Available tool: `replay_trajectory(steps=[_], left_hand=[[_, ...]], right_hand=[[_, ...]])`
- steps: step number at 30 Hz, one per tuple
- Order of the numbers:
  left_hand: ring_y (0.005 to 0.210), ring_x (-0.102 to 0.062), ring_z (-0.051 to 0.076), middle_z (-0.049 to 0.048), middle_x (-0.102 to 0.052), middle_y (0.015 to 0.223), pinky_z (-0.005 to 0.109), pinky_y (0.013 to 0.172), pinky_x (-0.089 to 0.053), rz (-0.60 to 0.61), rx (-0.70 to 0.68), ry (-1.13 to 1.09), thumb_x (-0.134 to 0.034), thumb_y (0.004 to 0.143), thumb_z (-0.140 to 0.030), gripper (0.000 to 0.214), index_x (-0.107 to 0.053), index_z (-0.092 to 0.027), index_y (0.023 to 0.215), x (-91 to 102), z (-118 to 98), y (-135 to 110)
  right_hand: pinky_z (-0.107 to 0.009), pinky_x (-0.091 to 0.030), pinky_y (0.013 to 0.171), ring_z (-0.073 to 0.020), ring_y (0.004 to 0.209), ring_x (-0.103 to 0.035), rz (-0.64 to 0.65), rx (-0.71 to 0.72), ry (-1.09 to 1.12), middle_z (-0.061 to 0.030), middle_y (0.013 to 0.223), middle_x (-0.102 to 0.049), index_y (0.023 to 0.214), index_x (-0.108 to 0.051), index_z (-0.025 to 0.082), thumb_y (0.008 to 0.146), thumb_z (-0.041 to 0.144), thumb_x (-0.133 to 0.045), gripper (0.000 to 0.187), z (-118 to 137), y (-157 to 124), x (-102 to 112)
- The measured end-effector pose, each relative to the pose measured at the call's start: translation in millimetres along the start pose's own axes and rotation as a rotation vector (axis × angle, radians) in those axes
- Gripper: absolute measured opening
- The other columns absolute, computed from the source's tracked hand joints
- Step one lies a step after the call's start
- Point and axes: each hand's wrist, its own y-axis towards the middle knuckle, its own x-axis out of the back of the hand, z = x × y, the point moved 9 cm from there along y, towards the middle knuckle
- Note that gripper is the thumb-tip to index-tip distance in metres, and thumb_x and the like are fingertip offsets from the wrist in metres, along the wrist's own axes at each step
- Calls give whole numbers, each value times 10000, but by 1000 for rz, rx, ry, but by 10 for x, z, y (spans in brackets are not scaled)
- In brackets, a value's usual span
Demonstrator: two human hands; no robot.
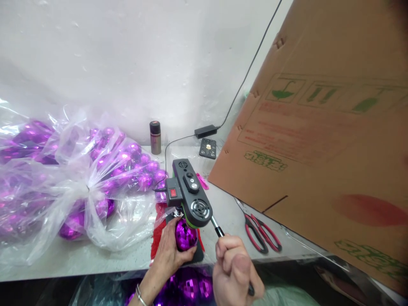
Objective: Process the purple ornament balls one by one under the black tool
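My left hand (170,245) is wrapped round a shiny purple mirror-faceted ball (186,236), its thumb along the near side. The ball sits beneath the head of a small black press-like machine (192,193) that has a red switch and round vents. My right hand (234,270) is closed in a fist round the black-gripped lever (219,230) that sticks out of the machine's front right. Under the machine lies a red cloth (157,238). The machine's underside is largely hidden by its head and my left hand.
Clear plastic bags of purple balls (73,191) cover the left. Red-handled scissors (262,233) lie right, beside a large cardboard box (318,140). Behind are a bottle (155,138), a power adapter (205,131) and a black card-like item (208,148). More purple balls (191,289) lie below the table edge.
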Motion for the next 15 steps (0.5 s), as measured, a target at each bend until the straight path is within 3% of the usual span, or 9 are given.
replay_trajectory(steps=[15], left_hand=[[1222,-736,422,196,-756,1319,629,1085,-588,-15,6,0,-831,661,-334,812,-595,-147,1415,-10,11,9]], right_hand=[[-226,-376,471,-86,519,-465,18,-10,12,59,550,-397,589,-401,207,1139,308,-503,569,-42,-25,3]])
